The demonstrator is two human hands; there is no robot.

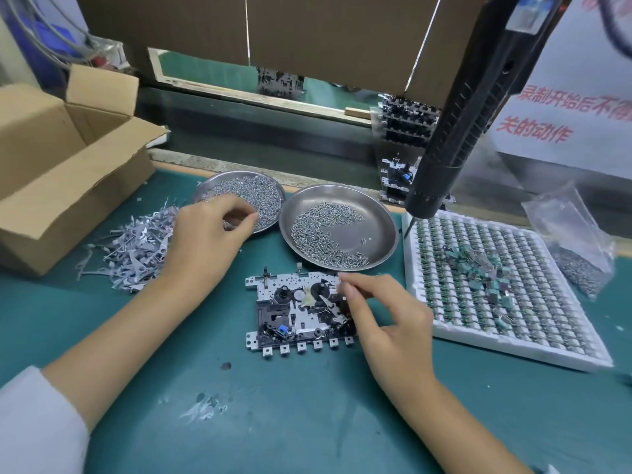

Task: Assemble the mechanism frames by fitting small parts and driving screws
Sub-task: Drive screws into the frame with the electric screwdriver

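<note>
At centre of mat: my right hand [383,319] pinches thumb and forefinger together on a small pale part at the frame's 2 o'clock corner; what the part is, I cannot tell.
Left hand: my left hand [208,234] reaches to 11 o'clock, fingertips closed in a pinch among the screws [246,193] of the left dish [273,186].
Mechanism frame [301,313]: flat on the green mat [239,422], between my hands; reels, levers and a blue piece already sit on it.
Progress: I judge it midway; a part going in, screws not yet driven, driver untouched.
Electric screwdriver [455,131]: hangs at 1 o'clock, tip above the tray's corner.
Right dish [383,213]: 12 o'clock, half full of screws.
White tray [581,357]: 3 o'clock, rows of green components, loose ones heaped on top.
Stamped levers [136,248]: pile at 9 o'clock, beside an open carton [41,186].
</note>
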